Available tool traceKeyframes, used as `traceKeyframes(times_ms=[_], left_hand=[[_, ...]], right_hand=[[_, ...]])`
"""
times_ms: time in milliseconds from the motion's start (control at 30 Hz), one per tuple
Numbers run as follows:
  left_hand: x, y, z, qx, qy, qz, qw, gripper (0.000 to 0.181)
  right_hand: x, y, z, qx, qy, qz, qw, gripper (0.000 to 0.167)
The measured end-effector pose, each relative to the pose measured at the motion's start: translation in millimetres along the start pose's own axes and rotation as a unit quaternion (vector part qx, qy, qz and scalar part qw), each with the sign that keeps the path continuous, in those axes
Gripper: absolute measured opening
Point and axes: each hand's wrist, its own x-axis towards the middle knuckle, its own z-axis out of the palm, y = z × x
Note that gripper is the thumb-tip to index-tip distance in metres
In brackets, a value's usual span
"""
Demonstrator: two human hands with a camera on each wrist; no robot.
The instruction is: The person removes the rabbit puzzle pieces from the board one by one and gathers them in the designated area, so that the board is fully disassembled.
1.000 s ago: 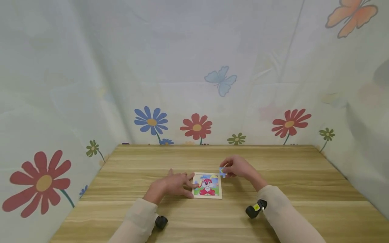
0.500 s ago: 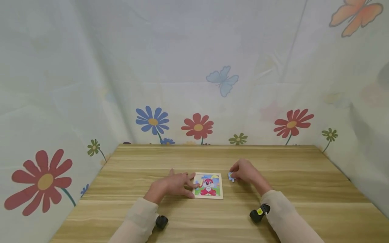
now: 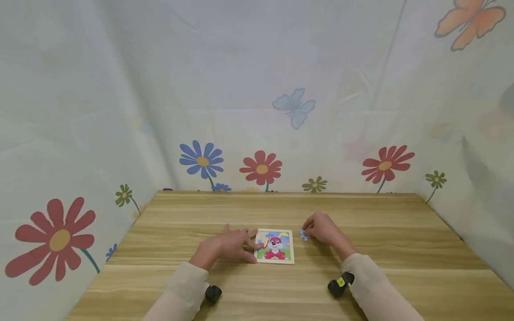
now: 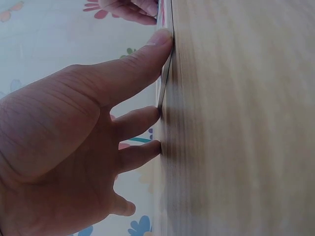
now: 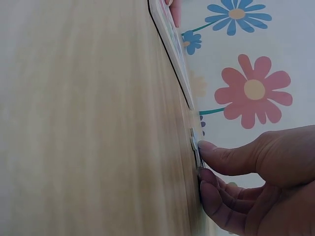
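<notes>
A square wooden jigsaw puzzle (image 3: pixel 275 246) with a red-and-white cartoon animal lies on the table, its upper right corner showing a pale patch. My left hand (image 3: pixel 230 244) rests at its left side, fingers spread; in the left wrist view the thumb (image 4: pixel 160 39) touches the board's edge. Just right of the board, a small blue puzzle piece (image 3: pixel 304 234) is pinched between thumb and fingers of my right hand (image 3: pixel 323 227). Seen from the right wrist, the piece (image 5: pixel 197 150) is edge-on, low at the tabletop; part of it is hidden by the fingertips.
The wood-grain table (image 3: pixel 257 294) runs back to a pale fabric backdrop (image 3: pixel 241 89) printed with flowers and butterflies. Black wrist devices sit at the left cuff (image 3: pixel 188 290) and the right cuff (image 3: pixel 363 272).
My right hand has drawn the puzzle piece rightward from the board's upper right corner and lowered it towards the table. My left hand has stayed at the board.
</notes>
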Motion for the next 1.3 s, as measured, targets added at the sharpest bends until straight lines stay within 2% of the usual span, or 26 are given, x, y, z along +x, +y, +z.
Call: traceKeyframes(times_ms=[367, 533, 800, 1167, 1300], left_hand=[[1.1, -3.0, 2.8, 0.004, -0.001, -0.006, 1.0, 0.053], [0.2, -1.9, 1.9, 0.001, -0.002, -0.008, 1.0, 0.053], [-2.8, 2.6, 0.0, -0.023, 0.002, -0.013, 0.9997, 0.052], [-2.4, 3.2, -0.5, -0.009, 0.002, -0.015, 0.9998, 0.053], [-2.7, 3.4, 0.1, -0.017, 0.001, -0.015, 0.9997, 0.052]], right_hand=[[-1.1, -0.4, 0.3, 0.0, -0.002, -0.02, 0.9998, 0.011], [-0.9, -1.0, 0.4, 0.0, -0.003, -0.013, 0.9999, 0.009], [-3.3, -4.2, -0.9, -0.018, -0.002, -0.026, 0.9995, 0.01], [-2.6, -6.6, -1.0, -0.019, 0.014, -0.022, 0.9995, 0.006], [-2.8, -6.0, -0.5, -0.023, 0.014, -0.019, 0.9995, 0.004]])
